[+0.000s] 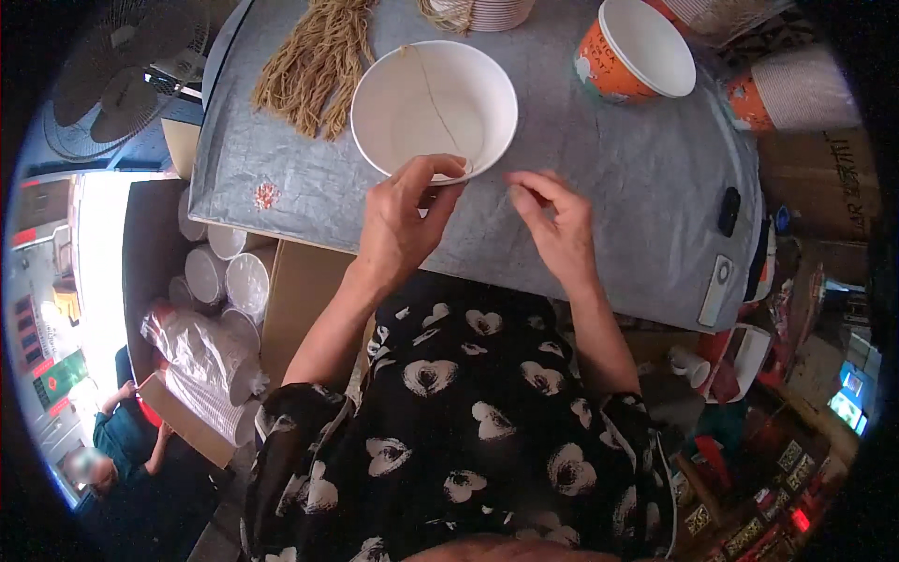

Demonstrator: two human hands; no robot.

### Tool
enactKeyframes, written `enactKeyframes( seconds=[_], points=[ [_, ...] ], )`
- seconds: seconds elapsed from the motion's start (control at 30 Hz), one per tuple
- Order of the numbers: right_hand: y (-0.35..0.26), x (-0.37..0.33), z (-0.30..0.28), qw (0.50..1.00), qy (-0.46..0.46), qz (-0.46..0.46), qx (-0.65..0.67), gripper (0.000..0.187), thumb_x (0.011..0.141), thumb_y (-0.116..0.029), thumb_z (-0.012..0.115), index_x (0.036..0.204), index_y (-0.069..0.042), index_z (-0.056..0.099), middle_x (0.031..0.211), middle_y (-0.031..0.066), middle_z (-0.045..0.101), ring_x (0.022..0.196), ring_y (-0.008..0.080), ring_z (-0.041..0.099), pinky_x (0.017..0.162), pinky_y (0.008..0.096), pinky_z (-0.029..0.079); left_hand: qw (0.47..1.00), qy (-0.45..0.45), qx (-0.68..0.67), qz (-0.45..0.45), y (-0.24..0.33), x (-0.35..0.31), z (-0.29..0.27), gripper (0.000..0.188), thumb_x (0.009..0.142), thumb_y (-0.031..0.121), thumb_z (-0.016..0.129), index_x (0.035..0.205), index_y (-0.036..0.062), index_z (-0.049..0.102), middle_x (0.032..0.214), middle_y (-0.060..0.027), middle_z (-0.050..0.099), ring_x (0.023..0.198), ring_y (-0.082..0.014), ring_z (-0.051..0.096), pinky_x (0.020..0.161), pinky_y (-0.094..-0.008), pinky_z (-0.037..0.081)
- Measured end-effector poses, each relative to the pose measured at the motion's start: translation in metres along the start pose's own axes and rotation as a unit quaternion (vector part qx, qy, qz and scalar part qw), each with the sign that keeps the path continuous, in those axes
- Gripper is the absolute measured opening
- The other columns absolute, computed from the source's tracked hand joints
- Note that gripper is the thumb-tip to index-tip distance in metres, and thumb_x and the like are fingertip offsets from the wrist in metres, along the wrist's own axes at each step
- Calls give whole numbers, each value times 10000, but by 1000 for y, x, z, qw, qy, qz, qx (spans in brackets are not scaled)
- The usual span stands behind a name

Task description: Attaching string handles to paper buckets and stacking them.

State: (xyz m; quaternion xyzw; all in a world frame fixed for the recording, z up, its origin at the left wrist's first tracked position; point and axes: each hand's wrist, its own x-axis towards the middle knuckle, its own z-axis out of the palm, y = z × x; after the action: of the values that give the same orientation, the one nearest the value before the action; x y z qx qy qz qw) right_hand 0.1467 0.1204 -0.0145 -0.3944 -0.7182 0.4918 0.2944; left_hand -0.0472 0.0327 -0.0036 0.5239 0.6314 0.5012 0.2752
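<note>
At the middle of the frame, my left hand [405, 220] pinches the near rim of a white paper bowl [434, 105], thumb and forefinger closed on its edge, where a thin tan string [433, 92] runs down across the bowl's inside. My right hand [554, 225] sits just right of it, fingertips drawn together; whether they grip the string's end I cannot tell. The bowl rests on a grey covered table [618, 178], close to its near edge. At the upper left lies a bundle of tan strings [314, 61], just beside the bowl. An orange paper cup [635, 51] lies tipped at the upper right, well apart from my hands. Bare grey cover stretches right of my right hand as far as a black fob [729, 211] and a white remote [717, 288] near the table's right edge. Stacked white cups [225, 281] show below the table's left edge.
</note>
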Motion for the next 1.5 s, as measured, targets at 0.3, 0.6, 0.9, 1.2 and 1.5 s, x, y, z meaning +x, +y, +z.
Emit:
enactKeyframes(
  seconds=[0.3,0.6,0.9,1.2,1.5],
  points=[
    [1,21,42,953,-31,166,250,186,878,-163,747,976,-5,758,756,-13,671,689,67,554,643,233,444,996,56,-70,-8,17,-9,-8,213,881,-75,632,1082,-6,613,1134,-111,686,839,-197,749,595,-253,578],
    [2,26,44,945,-52,172,273,210,865,-196,758,965,-12,768,764,-19,671,669,56,524,618,227,419,951,97,-206,-210,-12,-38,-6,198,984,148,638,1114,-1,655,888,7,644,628,-56,587,532,-209,450],
    [6,25,39,922,-132,221,291,219,877,-218,751,888,0,752,668,-15,600,591,63,503,549,215,380,915,-13,-256,-313,-20,-12,-1,236,973,266,666,1084,83,767,713,82,621,559,-19,408,492,-190,283],
    [7,11,31,886,-183,231,359,191,911,-163,708,934,26,720,751,25,639,603,73,507,547,209,392,806,-36,-499,-316,-40,-2,12,179,956,208,681,1014,53,749,732,90,603,559,-14,349,495,-193,256],
    [13,-42,22,845,-145,285,429,180,932,-127,664,960,48,700,684,20,574,607,96,481,576,253,383,760,-18,-573,-306,-45,-2,14,160,970,189,659,1008,41,710,734,92,547,571,-18,336,507,-192,253]
  ],
)
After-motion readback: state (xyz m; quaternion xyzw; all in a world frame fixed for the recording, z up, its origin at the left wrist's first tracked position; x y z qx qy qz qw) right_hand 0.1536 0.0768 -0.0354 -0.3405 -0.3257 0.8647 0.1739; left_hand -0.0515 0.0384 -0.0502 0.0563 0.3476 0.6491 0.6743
